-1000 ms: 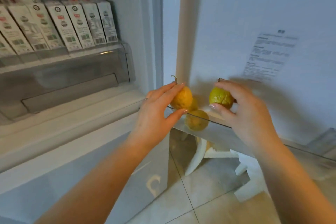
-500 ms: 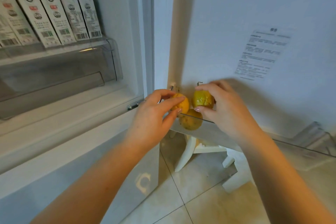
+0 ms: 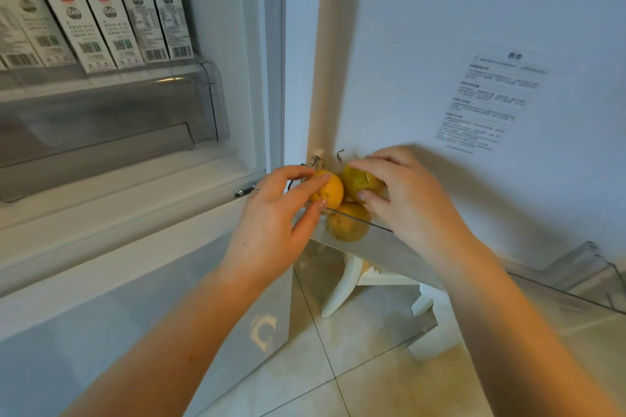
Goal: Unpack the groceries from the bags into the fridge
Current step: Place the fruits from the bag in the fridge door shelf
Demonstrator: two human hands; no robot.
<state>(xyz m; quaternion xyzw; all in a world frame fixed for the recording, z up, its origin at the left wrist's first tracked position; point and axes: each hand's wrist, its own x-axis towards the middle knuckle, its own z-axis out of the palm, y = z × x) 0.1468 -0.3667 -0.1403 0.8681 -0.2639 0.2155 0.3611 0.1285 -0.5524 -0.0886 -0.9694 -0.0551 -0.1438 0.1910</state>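
Holding fruit over the clear plastic door shelf [image 3: 389, 240]: left hand [image 3: 271, 223] pinches a round orange-yellow fruit [image 3: 330, 189], right hand [image 3: 416, 200] grips a greenish-yellow wrinkled fruit [image 3: 355, 181]. Both touch, directly above a third yellow-green fruit [image 3: 349, 222] already in the shelf's corner.

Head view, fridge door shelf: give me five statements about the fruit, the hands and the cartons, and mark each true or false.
1. The left hand holds an orange-yellow fruit. True.
2. The right hand holds nothing. False: its fingers curl round a greenish-yellow fruit.
3. A third fruit already lies in the clear door shelf, below the two held fruits. True.
4. The milk cartons lie flat on the floor. False: they stand in a row on a shelf at upper left.
5. The printed label is on the white wall at right. True.
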